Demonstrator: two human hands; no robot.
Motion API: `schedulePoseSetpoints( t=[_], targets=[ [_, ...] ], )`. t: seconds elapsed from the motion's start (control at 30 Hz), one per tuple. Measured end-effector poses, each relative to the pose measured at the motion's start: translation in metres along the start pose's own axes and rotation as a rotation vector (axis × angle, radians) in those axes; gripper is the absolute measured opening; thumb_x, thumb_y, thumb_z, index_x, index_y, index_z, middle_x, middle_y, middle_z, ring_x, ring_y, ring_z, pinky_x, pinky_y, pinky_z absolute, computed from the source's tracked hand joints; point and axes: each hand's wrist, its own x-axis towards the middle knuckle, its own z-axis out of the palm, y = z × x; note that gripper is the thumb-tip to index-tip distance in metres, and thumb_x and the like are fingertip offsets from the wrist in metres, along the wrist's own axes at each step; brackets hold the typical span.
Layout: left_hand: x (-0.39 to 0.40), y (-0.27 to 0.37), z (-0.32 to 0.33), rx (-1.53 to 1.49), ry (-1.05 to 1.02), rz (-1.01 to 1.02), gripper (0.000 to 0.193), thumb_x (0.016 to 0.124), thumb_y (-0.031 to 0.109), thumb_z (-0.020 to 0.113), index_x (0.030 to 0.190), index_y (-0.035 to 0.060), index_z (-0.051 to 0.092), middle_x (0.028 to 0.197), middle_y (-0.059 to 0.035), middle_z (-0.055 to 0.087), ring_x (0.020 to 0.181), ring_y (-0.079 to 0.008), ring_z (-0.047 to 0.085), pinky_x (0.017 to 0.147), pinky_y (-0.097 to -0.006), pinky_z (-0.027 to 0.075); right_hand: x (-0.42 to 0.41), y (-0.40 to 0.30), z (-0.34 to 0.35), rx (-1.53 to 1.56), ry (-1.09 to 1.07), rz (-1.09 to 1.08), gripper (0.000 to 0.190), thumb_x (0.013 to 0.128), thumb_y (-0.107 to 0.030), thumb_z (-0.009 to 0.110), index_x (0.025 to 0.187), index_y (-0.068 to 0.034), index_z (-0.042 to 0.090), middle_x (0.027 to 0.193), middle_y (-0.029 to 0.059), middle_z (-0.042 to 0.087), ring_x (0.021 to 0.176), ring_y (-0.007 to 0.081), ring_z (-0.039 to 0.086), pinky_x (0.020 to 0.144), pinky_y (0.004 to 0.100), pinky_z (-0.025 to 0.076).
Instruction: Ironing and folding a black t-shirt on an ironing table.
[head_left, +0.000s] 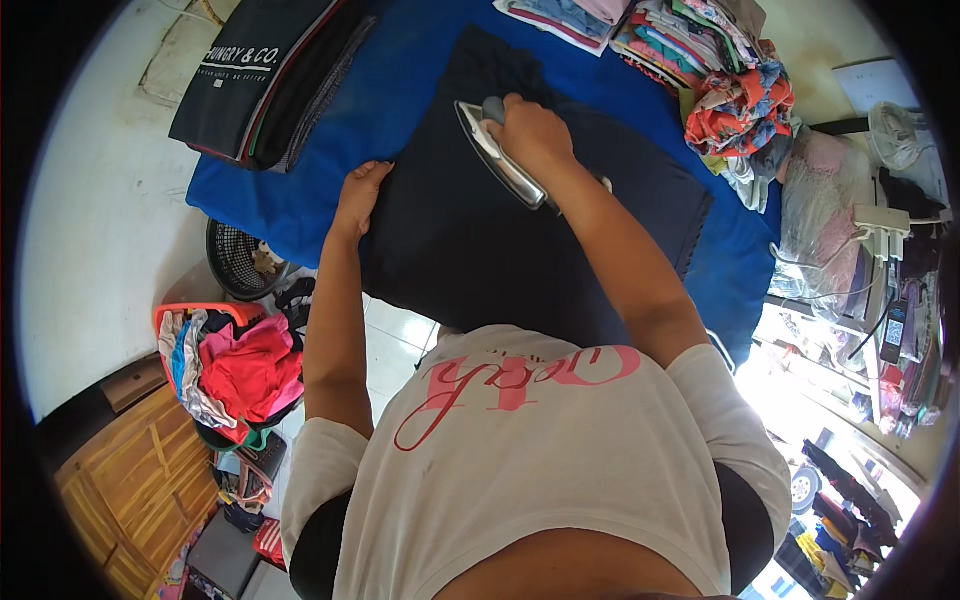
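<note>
A dark garment (480, 247) lies spread over a blue cloth (405, 97) that covers the work surface, its near end hanging down toward my body. My right hand (534, 135) grips the handle of a clothes iron (501, 154), whose metal soleplate edge shows and whose pointed tip faces away to the upper left. The iron is over the middle of the garment; whether its whole sole touches the fabric is hard to tell. At the garment's left edge, my left hand (361, 196) pinches the fabric between thumb and fingers.
Folded dark clothes (262, 82) are stacked at the far left. Folded clothes (675, 45) and a crumpled red floral garment (739, 112) lie far right. A power strip (881, 219) with cords is beyond them. Below left stand a black basket (225, 259) and a red-rimmed laundry basket (169, 309).
</note>
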Motion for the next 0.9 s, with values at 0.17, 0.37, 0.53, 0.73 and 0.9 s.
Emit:
schedulePoseSetpoints(
  t=[0.17,0.37,0.53,0.73,0.9],
  targets=[
    [-0.001,0.000,0.000,0.017,0.012,0.031,0.014,0.087,0.019,0.058,0.083,0.0056,0.061,0.077,-0.0014,0.060,0.069,-0.0095,0.054,0.067,-0.0218,0.044,0.012,-0.002,0.004,-0.034,-0.037,-0.155,0.036,0.084,-0.034,0.061,0.099,-0.001,0.057,0.093,0.0186,0.066,0.087,0.0337,0.064,0.075,0.0428,0.051],
    [-0.003,-0.001,0.001,-0.028,0.000,0.039,0.014,0.087,0.018,0.058,0.080,0.0066,0.061,0.075,0.0006,0.059,0.069,-0.0082,0.054,0.067,-0.0209,0.043,0.016,-0.005,0.007,0.014,0.018,-0.097,0.037,0.084,-0.034,0.061,0.099,-0.001,0.057,0.090,0.0194,0.066,0.086,0.0340,0.065,0.073,0.0423,0.051],
    [-0.002,-0.001,-0.001,-0.024,-0.018,0.043,0.014,0.088,0.018,0.058,0.080,0.0064,0.061,0.076,0.0004,0.060,0.069,-0.0081,0.054,0.068,-0.0209,0.043,0.005,0.001,0.002,-0.040,-0.054,-0.193,0.037,0.084,-0.035,0.061,0.099,-0.001,0.057,0.089,0.0198,0.066,0.085,0.0343,0.064,0.074,0.0425,0.051],
    [-0.002,0.000,0.000,-0.033,-0.021,0.023,0.015,0.088,0.018,0.057,0.081,0.0058,0.061,0.077,-0.0001,0.060,0.070,-0.0083,0.054,0.068,-0.0207,0.044,-0.015,0.007,-0.001,-0.074,-0.106,-0.132,0.035,0.083,-0.033,0.062,0.098,-0.002,0.057,0.089,0.0198,0.066,0.085,0.0348,0.064,0.073,0.0432,0.051],
    [-0.001,0.000,0.000,0.001,-0.014,0.026,0.015,0.088,0.018,0.057,0.083,0.0048,0.061,0.079,-0.0009,0.060,0.072,-0.0090,0.054,0.069,-0.0210,0.044,0.007,-0.003,0.006,-0.008,-0.006,-0.151,0.034,0.083,-0.032,0.062,0.098,-0.002,0.058,0.089,0.0200,0.066,0.086,0.0347,0.064,0.073,0.0430,0.051]
  ],
)
